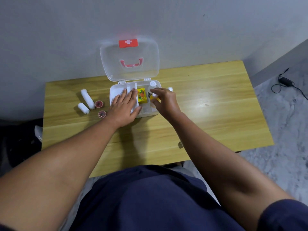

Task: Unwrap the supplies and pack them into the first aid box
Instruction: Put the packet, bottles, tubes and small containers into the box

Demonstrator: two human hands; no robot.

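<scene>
Soft, even light from above; white glare on the desk [205, 104] right of the box [150, 112]. Faint arm shadows fall toward the near edge. Wide-angle bend at the edges, slight blur throughout.

A plain, bare room, hard to say which kind. Beyond the left hand [124, 106], a blank grey wall [66, 39]; under it a wooden table [208, 105]; right, marbled floor [283, 130] with a black cable [285, 82].
</scene>
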